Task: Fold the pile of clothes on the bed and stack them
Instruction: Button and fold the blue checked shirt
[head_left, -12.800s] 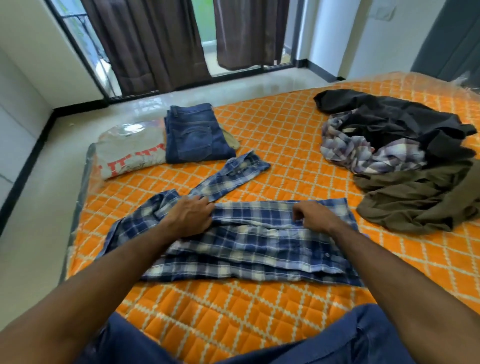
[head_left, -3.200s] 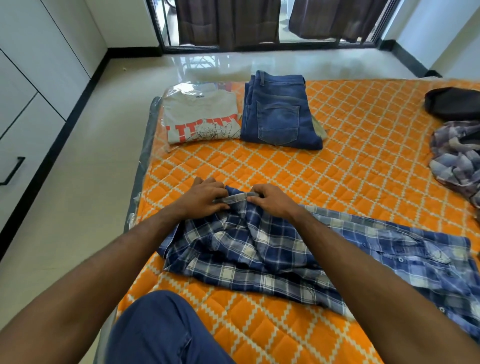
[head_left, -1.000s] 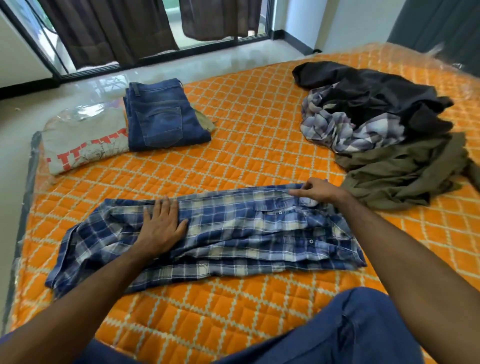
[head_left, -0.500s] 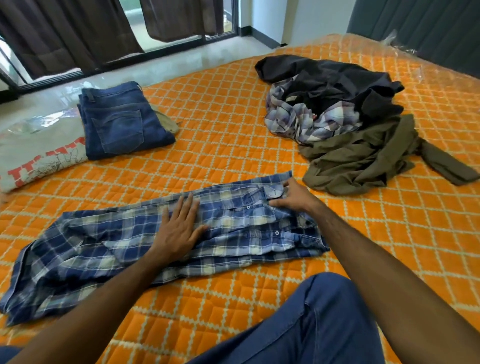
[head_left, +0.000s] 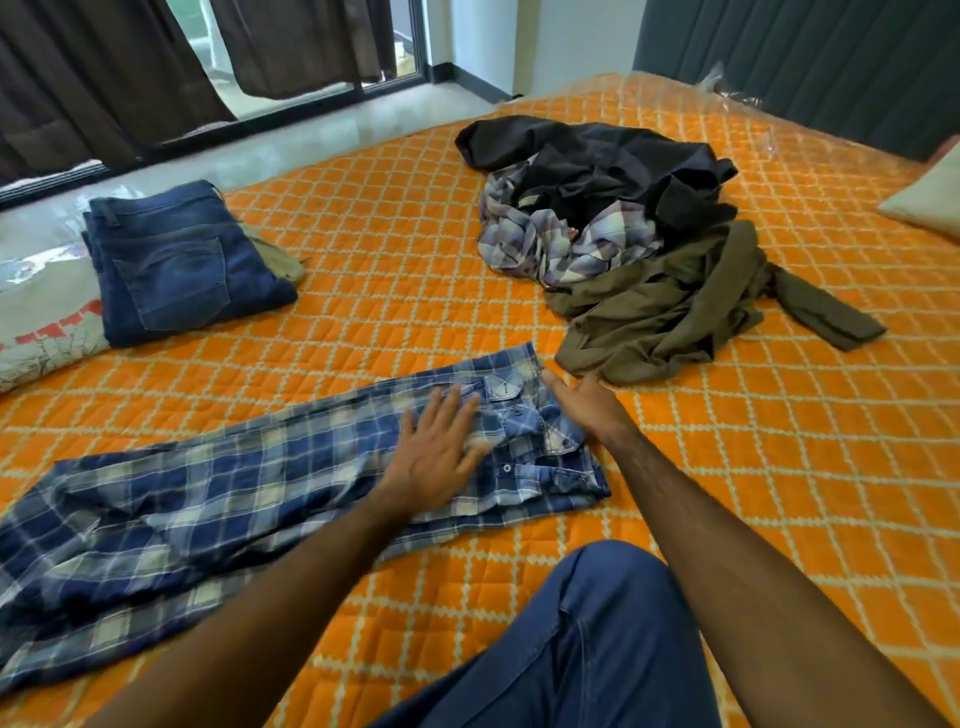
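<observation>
On the bed (head_left: 405, 291), folded jeans (head_left: 176, 265) lie done, both flat-spread hands, left hand (head_left: 434, 447) and right hand (head_left: 584, 408), smooth the half-folded plaid shirt (head_left: 234, 483), and an unfolded pile (head_left: 623, 234) waits.

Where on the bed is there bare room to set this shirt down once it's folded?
Bare quilt lies between the folded jeans and the unfolded pile, bordered in front by the plaid shirt. More lies right of the right hand, below the olive garment. It is crowded around the pile and around the jeans and grey shirt.
</observation>
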